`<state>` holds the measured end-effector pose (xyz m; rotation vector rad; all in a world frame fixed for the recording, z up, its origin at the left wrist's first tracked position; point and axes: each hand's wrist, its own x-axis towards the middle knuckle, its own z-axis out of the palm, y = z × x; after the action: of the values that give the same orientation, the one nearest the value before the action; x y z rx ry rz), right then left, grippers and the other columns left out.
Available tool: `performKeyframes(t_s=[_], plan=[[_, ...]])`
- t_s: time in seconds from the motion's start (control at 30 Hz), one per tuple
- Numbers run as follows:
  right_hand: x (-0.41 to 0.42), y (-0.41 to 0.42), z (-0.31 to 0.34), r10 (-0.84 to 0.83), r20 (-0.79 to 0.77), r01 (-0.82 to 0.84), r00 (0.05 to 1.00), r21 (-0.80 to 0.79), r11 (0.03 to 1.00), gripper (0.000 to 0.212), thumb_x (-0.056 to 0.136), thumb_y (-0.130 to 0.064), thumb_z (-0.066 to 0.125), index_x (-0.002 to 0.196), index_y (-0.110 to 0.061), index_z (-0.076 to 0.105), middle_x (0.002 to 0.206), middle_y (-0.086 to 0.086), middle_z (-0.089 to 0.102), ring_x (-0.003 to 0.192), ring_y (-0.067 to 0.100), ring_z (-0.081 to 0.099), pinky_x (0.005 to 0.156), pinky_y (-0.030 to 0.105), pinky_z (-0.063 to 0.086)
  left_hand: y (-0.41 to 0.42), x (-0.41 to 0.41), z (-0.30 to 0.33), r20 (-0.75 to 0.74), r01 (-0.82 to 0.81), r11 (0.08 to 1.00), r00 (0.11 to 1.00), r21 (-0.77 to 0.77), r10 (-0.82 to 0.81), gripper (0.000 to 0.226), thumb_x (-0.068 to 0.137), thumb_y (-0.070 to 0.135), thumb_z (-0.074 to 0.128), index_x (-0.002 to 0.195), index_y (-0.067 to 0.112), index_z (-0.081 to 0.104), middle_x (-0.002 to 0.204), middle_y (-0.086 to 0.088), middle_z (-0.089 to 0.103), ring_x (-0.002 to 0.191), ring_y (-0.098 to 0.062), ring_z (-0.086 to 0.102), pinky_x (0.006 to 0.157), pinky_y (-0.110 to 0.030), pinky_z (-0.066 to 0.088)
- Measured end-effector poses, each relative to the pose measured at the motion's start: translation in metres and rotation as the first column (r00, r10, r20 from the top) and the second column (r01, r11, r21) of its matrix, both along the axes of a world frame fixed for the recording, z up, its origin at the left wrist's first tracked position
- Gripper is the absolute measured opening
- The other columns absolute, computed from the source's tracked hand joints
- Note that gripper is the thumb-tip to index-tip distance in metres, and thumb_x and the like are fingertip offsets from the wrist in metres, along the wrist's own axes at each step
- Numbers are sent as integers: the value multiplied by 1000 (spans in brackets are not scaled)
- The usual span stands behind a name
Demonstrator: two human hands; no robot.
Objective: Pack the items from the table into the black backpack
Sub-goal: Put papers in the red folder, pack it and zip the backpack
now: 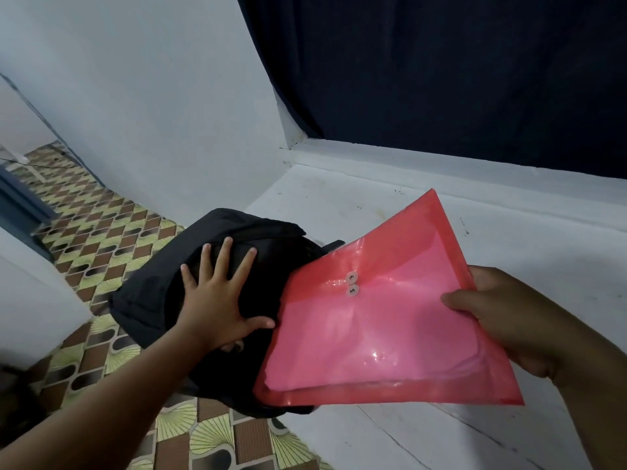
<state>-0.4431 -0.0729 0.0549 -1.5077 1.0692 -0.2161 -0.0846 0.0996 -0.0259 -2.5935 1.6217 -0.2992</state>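
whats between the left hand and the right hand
In the head view, the red plastic envelope spans the gap: the right hand grips its right edge, and its left edge overlaps the black backpack by the left hand.

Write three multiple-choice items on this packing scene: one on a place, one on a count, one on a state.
1. Where does the left hand rest?
A. on the black backpack
B. on the white table
C. on the dark curtain

2. How many round fasteners show on the red plastic envelope?
A. one
B. two
C. four

3. How does the right hand meet the envelope?
A. it hovers clear of it
B. it presses it flat on the table
C. it holds its edge, thumb on top

Answers:
1 A, the spread fingers lie on the black fabric.
2 B, two buttons sit one above the other at the flap.
3 C, the thumb lies over the right edge, in a grip that holds the envelope above the table.
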Motion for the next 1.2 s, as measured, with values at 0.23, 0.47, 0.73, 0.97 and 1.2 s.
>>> performKeyframes(t_s=[0.23, 0.47, 0.73, 0.97, 1.2], plan=[[4, 6, 1, -3, 12, 3, 1000, 8, 1000, 24, 99, -5, 48, 104, -16, 70, 92, 13, 76, 86, 36, 74, 90, 59, 55, -14, -10, -9, 101, -71, 982, 993, 178, 54, 96, 75, 63, 73, 145, 44, 10, 162, -20, -25, 146, -57, -14, 104, -85, 12], [2, 9, 0, -3, 2, 3, 1000, -1, 1000, 22, 100, -7, 49, 106, -17, 68, 93, 11, 77, 87, 34, 74, 89, 58, 56, -16, -12, -13, 164, -52, 947, 986, 317, -1, 22, 86, 47, 69, 107, 42, 68, 164, -13, -26, 140, -64, -22, 96, -92, 5], [-3, 10, 0, 7, -23, -8, 1000, -11, 1000, 23, 101, -10, 48, 107, -19, 68, 95, 10, 76, 89, 33, 74, 90, 57, 56, -29, -35, -14, 294, -204, 906, 951, 372, 93, 23, 98, 41, 50, 102, 30, 71, 161, -17, -33, 137, -67, -25, 101, -88, 4], [-4, 9, 6, -16, -18, 16, 1000, 15, 1000, 23, 100, -4, 47, 105, -14, 68, 94, 13, 76, 86, 32, 74, 89, 54, 57, -31, -33, -7, 240, -210, 900, 963, 382, 123, 23, 98, 33, 50, 102, 29, 72, 162, -13, -32, 140, -65, -23, 104, -85, 5], [-3, -15, 36, -19, 13, 19, 1000, 29, 999, 18, 98, 2, 48, 104, -3, 64, 80, 20, 74, 56, 26, 70, 47, 30, 57, -25, -18, 20, 32, -173, 924, 984, 342, 173, 20, 94, 44, 60, 100, 30, 74, 165, 3, -26, 148, -50, -20, 112, -77, 8]])
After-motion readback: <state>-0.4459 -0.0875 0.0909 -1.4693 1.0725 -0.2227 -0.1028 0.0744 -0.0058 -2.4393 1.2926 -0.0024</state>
